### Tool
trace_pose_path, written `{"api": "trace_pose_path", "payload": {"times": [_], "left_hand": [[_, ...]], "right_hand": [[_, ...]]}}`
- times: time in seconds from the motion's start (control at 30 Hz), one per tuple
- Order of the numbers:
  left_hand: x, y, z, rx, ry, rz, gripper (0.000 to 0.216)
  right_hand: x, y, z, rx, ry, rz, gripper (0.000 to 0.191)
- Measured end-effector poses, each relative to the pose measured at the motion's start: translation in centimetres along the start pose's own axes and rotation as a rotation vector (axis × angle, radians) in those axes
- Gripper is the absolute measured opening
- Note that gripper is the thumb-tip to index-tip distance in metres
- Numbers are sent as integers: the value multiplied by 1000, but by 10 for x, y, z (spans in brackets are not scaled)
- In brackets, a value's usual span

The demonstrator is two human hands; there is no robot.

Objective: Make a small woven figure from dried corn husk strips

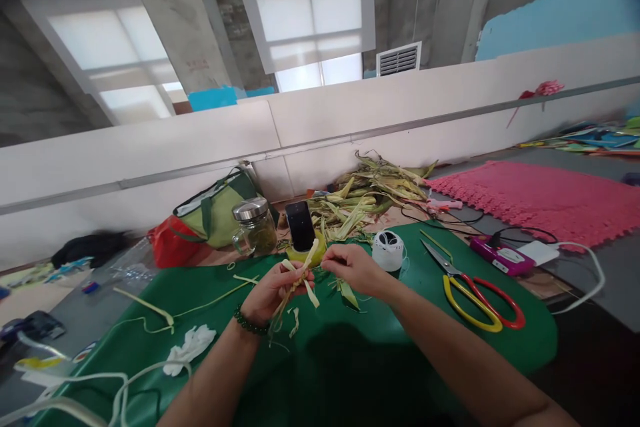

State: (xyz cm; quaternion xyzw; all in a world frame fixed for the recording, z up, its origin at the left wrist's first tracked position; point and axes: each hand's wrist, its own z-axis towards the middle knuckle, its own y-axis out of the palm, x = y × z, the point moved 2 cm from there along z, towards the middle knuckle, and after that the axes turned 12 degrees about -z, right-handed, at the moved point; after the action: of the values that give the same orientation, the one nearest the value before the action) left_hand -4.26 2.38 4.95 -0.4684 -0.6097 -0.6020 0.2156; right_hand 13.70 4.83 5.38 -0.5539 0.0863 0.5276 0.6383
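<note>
My left hand point(273, 292) is closed around a small bundle of pale dried leaf strips point(295, 287) held over the green table cover point(425, 340). A dark bead bracelet point(249, 323) circles that wrist. My right hand point(353, 268) pinches the top of the same bundle, fingers pressed together at a strip end. Both hands hover just in front of a phone point(301, 225) propped on a yellow stand. A white spool of thread point(388, 250) lies right of my right hand.
Scissors with red and yellow handles point(473, 293) lie at the right. A heap of dried leaves point(370, 197) sits behind, with a glass jar point(254, 227), a green bag point(215, 210), a pink mat point(540, 197), a power bank point(503, 257) and white scraps point(193, 347).
</note>
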Motion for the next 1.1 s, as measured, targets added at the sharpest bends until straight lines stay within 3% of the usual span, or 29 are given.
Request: {"api": "trace_pose_path", "payload": {"times": [0.07, 0.23, 0.37, 0.5, 0.63, 0.77, 0.9, 1.0, 1.1], "left_hand": [[-1, -7, 2, 19, 23, 16, 21], [-10, -19, 13, 103, 102, 46, 23], [-20, -16, 16, 76, 87, 64, 23], [-29, -8, 13, 25, 20, 89, 25], [-32, -3, 12, 17, 5, 99, 27], [-31, -4, 12, 56, -13, 51, 26], [-32, -8, 11, 62, -62, 12, 25], [-30, -10, 9, 57, -78, -6, 26], [-27, -9, 8, 58, -80, 5, 27]], "right_hand": [[10, -6, 2, 37, -34, -60, 21], [34, -3, 4, -47, 57, -109, 16], [33, 16, 4, -72, 76, 125, 30], [24, 29, 4, -108, 12, 416, 21], [22, 30, 1, -76, -36, 396, 22], [26, 31, 0, -31, 27, 438, 23], [30, 36, -2, -222, 175, 521, 31], [27, 36, -4, -354, 176, 505, 25], [25, 33, -3, -328, 148, 409, 16]]}}
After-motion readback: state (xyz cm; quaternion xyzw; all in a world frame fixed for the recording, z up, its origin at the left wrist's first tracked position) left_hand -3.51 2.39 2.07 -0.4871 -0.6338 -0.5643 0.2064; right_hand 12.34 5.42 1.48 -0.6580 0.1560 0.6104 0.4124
